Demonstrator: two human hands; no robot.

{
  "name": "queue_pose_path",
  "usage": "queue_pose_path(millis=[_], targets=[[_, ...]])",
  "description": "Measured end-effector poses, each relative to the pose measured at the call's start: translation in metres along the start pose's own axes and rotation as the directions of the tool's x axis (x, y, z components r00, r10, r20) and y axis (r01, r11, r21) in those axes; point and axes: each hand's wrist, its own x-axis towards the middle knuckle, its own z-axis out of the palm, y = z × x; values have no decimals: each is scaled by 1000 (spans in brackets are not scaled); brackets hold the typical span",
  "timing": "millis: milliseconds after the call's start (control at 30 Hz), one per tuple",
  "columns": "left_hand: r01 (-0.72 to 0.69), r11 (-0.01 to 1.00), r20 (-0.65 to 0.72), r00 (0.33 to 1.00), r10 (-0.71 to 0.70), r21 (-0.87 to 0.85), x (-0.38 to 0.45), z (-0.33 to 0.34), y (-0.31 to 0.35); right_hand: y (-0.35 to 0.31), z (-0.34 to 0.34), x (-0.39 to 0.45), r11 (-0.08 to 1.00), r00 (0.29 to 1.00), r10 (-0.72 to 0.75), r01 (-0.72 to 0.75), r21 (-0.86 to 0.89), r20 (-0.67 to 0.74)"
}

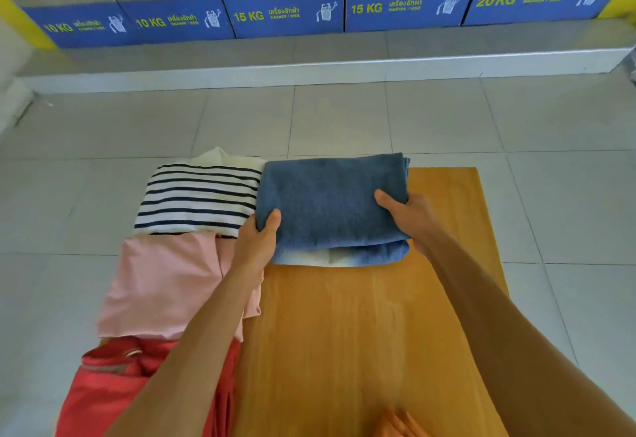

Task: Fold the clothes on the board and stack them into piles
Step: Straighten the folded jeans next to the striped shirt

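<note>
A folded blue towel (330,206) lies at the far end of the wooden board (361,333). My left hand (258,244) grips its near left corner, thumb on top. My right hand (409,216) holds its right edge, thumb on top and fingers hidden under the cloth. Left of the towel sits a folded striped shirt (199,199) with a cream garment (227,157) behind it. A folded pink garment (161,285) lies nearer, and a red garment (113,388) lies nearest on the left.
An orange cloth (399,424) peeks in at the board's near edge. Grey floor tiles (344,120) surround the board. A row of washing machines with blue labelled panels (285,13) stands on a raised step at the back.
</note>
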Motion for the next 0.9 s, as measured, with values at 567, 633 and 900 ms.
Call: queue_pose_path(millis=[567,633,900], targets=[[-254,950,-151,947,282,183,-60,-2,-16,18,23,-14,932,955,-15,-93,-349,-295],[-283,940,-148,938,312,189,-86,-1,-25,25,20,-31,938,951,1,-107,-329,-308],[-6,980,396,915,-75,198,-209,0,-97,96,-13,-173,950,919,22,-142,-277,-393]])
